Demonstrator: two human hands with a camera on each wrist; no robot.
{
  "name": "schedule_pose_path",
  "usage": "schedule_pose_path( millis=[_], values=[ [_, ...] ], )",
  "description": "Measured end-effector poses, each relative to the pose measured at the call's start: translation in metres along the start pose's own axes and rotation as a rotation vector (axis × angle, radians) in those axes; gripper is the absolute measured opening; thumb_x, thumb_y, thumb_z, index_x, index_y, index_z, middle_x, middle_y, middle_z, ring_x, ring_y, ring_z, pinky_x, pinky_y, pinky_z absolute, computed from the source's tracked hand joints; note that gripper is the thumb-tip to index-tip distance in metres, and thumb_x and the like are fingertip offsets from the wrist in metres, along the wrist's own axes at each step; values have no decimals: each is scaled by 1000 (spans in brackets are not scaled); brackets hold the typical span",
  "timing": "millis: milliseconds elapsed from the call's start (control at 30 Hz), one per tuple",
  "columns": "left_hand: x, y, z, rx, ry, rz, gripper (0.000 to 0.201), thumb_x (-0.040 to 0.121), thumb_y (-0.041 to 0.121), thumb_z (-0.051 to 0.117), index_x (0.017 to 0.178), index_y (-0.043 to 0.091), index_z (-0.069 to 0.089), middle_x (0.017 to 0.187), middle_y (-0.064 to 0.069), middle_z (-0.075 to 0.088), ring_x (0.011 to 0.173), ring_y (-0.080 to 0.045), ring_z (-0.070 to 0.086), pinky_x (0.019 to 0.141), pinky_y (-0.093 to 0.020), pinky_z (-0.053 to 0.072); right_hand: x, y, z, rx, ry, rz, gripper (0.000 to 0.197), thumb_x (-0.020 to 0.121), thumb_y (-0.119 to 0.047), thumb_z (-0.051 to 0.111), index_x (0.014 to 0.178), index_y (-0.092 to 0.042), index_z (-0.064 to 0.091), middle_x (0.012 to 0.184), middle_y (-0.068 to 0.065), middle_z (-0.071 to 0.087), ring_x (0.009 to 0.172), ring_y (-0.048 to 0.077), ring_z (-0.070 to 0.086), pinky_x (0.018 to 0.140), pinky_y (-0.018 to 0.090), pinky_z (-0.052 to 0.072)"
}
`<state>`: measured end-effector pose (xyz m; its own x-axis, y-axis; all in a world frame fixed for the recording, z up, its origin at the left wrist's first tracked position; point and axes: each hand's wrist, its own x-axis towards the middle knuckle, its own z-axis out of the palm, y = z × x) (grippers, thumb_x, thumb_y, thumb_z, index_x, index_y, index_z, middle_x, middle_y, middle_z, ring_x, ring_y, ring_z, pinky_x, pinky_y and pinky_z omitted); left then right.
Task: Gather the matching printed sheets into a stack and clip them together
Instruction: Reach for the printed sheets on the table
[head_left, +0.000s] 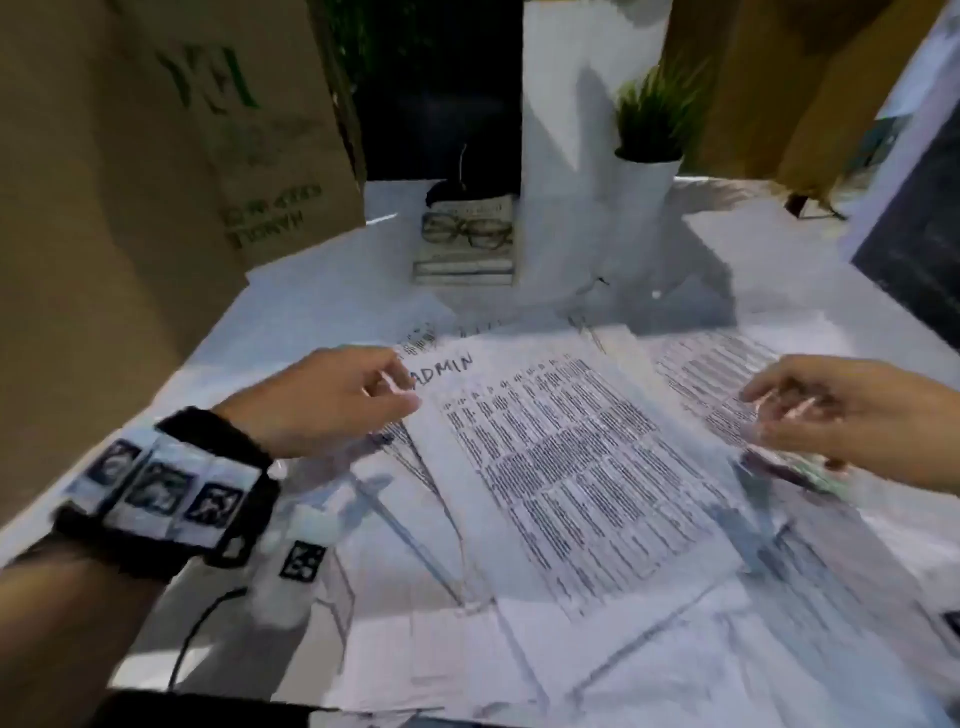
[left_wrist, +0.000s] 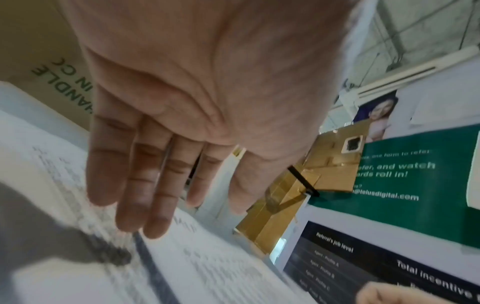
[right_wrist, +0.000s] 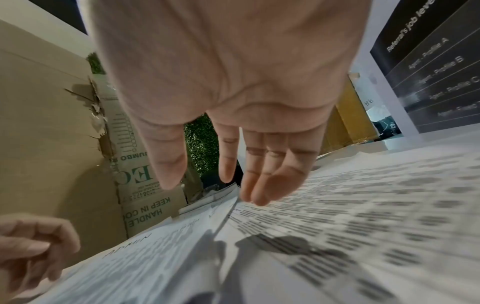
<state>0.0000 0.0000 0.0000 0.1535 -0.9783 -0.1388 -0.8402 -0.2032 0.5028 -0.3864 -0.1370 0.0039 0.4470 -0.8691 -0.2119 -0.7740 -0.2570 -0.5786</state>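
Note:
A printed sheet headed ADMIN (head_left: 571, 467) lies tilted on top of several loose printed sheets on the white table (head_left: 779, 270). My left hand (head_left: 384, 389) is at that sheet's top left corner, fingers relaxed, and holds nothing; the left wrist view shows the left hand (left_wrist: 155, 205) with straight fingers just above the paper. My right hand (head_left: 779, 410) hovers with straight fingers over another printed sheet (head_left: 711, 374) on the right. In the right wrist view the right hand (right_wrist: 221, 181) is empty above that sheet (right_wrist: 363, 205). No clip is clearly visible.
A large cardboard box (head_left: 130, 208) stands along the left. At the back are stacked books with glasses (head_left: 467, 234), a white pillar (head_left: 566, 130) and a potted plant (head_left: 647, 192). More sheets (head_left: 519, 665) cover the table's front. A blurred greenish object (head_left: 800, 470) lies under my right hand.

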Motion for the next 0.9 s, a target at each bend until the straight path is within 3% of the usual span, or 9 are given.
schedule_pose_path(
  millis=[67,167,367,467,567,633,733,833,900],
  values=[
    [-4,8,9,58,-82,-62,35,93,49,60,116,22,61,105,1,73,90,-14,67,81,-28,52,0,-25,19,11,38,32,42,69,-52,75,102,-30,61,93,2,67,77,17,64,67,32,51],
    [1,16,26,155,-100,-133,40,93,53,59,120,24,56,111,1,65,93,-17,62,84,-32,51,19,-39,41,-22,27,57,59,74,-51,75,119,-21,53,99,-1,64,83,19,62,75,31,48],
    [4,31,44,-362,-63,-226,33,91,36,69,117,24,52,94,-10,71,71,-22,60,62,-34,49,49,-57,72,72,72,146,83,73,-41,81,139,-14,41,142,7,49,127,26,49,99,33,39],
    [4,36,46,-363,-78,-157,37,91,39,69,121,25,53,114,-3,67,91,-16,66,80,-40,57,55,-58,72,87,107,133,61,70,-29,84,122,-10,58,118,6,64,107,23,60,87,29,47],
    [-4,37,44,-196,-17,-122,52,92,42,65,137,25,45,139,4,52,117,-11,57,95,-28,49,49,-50,67,123,212,-28,16,74,-26,81,79,-18,68,68,-7,61,62,7,56,51,14,40],
    [-9,34,44,-218,51,-144,68,92,39,68,148,23,32,151,-1,43,120,-14,54,94,-27,44,42,-46,64,218,276,-144,28,77,-26,79,59,-21,58,52,-12,52,48,2,46,44,13,30],
    [-7,30,41,-504,128,-165,88,86,30,77,152,20,20,151,-7,40,103,-13,58,86,-29,49,31,-41,55,395,276,-289,33,81,-35,74,66,-8,64,59,-5,55,56,9,47,58,24,36],
    [-1,28,35,-959,201,-141,111,48,34,98,138,15,38,137,-12,53,97,-19,62,77,-30,48,21,-41,47,645,246,-337,34,84,-36,67,71,-4,70,65,-5,61,66,8,55,62,15,42],
    [-1,33,32,-1039,165,-63,81,56,30,93,126,7,60,123,-11,68,93,-21,67,78,-31,50,18,-41,40,824,261,-320,30,85,-24,63,72,1,71,64,-2,68,63,9,62,55,9,46]
  ],
)
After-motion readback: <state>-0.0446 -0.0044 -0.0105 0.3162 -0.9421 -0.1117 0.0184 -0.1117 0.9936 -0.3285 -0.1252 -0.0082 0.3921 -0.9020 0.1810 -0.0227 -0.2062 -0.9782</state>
